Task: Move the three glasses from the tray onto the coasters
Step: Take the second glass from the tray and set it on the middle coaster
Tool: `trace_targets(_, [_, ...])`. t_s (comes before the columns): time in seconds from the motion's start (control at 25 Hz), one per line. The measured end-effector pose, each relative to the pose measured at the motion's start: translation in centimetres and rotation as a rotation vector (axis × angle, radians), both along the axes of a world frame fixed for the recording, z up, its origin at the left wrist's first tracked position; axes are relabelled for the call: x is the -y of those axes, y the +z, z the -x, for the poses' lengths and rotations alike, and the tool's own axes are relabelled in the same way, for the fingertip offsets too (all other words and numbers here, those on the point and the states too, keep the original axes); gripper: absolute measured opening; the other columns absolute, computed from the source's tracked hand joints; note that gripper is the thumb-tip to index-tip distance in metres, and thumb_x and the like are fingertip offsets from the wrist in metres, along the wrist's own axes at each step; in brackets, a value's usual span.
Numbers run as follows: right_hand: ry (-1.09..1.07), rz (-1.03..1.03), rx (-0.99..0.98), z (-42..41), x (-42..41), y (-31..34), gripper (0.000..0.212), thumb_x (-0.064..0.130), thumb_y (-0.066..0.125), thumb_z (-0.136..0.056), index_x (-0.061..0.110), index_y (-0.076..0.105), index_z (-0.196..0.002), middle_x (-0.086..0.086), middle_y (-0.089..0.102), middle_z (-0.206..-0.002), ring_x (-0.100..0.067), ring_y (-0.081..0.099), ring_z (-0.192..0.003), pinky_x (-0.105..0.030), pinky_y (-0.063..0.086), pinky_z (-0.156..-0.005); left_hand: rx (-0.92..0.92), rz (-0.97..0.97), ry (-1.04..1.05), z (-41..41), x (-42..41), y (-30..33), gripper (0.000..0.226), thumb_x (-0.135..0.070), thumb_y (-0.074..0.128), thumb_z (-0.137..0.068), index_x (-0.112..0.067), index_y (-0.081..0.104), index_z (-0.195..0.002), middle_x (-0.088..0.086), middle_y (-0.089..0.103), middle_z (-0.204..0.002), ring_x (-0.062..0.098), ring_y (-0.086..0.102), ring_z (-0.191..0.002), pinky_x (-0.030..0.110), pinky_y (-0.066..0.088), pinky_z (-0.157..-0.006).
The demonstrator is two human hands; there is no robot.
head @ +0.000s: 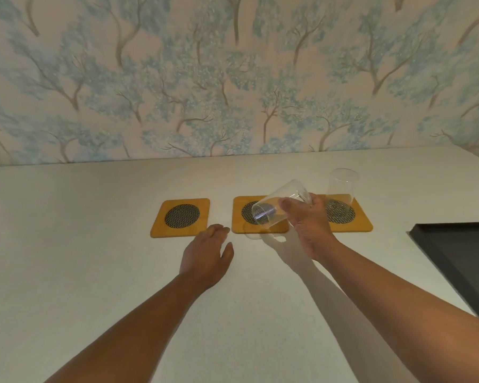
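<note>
Head view is showing my right hand point(306, 219) closing around a clear glass point(280, 204), fingers wrapped on its wall; I am holding it tilted, its long axis slanting down and leftward from my grip, one end hovering over the middle coaster point(239, 228); my left hand point(205, 250) is resting open and empty, nearer the bare left coaster point(161, 226); another glass point(342, 186) is standing upright beyond my grip on the right coaster point(364, 225); I judge the glass needs righting before lowering; the tray point(426, 236) is lying rightward.
</note>
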State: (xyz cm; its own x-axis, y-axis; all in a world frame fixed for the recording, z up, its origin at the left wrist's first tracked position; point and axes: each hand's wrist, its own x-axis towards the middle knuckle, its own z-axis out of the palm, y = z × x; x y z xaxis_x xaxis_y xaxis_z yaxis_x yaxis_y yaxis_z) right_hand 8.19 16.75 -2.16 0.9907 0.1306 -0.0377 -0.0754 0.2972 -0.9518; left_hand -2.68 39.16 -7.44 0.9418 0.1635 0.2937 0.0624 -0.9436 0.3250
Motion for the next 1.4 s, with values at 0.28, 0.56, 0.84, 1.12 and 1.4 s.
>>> trace_targets(0.28, [0.007,0.209,0.108,-5.3,-3.7,-2.5,0.08,0.036,0.093,-0.058,0.023,0.053,-0.126,-0.006,0.068,-0.124,-0.02,0.068,-0.114,-0.038,0.06,-0.084,0.024,-0.03,-0.163,-3.9,-0.8,-2.7,0.036,-0.029,0.049,-0.097,-0.017,0.067,-0.126,0.006,0.059,-0.141,0.024,0.045,-0.137,0.042,0.041,-0.108])
trace_targets(0.56, [0.053,0.324,0.272,-7.0,-4.6,-1.6,0.077,0.029,0.094,-0.068,0.028,0.053,-0.134,0.003,0.065,-0.122,-0.006,0.061,-0.115,-0.039,0.051,-0.105,0.061,-0.041,-0.178,-3.8,-0.5,-1.3,0.037,-0.029,0.049,-0.097,-0.017,0.07,-0.126,0.002,0.063,-0.137,0.02,0.053,-0.132,0.03,0.034,-0.105])
trace_targets(0.84, [0.119,0.366,0.284,-7.6,-5.0,-2.6,0.092,0.026,0.094,-0.068,0.017,0.049,-0.147,0.005,0.061,-0.123,-0.011,0.057,-0.116,-0.037,0.046,-0.11,0.013,0.047,-0.142,-3.8,-0.6,-1.3,0.041,-0.036,0.045,-0.098,-0.024,0.067,-0.131,-0.007,0.057,-0.145,0.012,0.059,-0.123,0.026,0.043,-0.098])
trace_targets(1.12, [0.179,0.626,0.339,-6.6,-4.1,-3.9,0.11,0.047,0.093,-0.063,0.03,0.035,-0.155,0.005,0.054,-0.142,-0.013,0.05,-0.128,-0.025,0.043,-0.098,0.009,0.082,-0.142,-3.7,-0.5,-1.2,0.041,-0.037,0.045,-0.098,-0.024,0.067,-0.131,-0.007,0.056,-0.145,0.011,0.06,-0.121,0.029,0.047,-0.099])
trace_targets(1.4, [0.129,0.792,0.36,-5.5,-4.2,-5.5,0.1,0.034,0.09,-0.074,0.022,0.034,-0.156,0.001,0.06,-0.139,-0.01,0.053,-0.117,-0.022,0.037,-0.094,0.009,0.075,-0.129,-3.8,-0.5,-1.1,0.041,-0.038,0.045,-0.098,-0.026,0.068,-0.13,-0.009,0.057,-0.145,0.01,0.058,-0.124,0.031,0.048,-0.1])
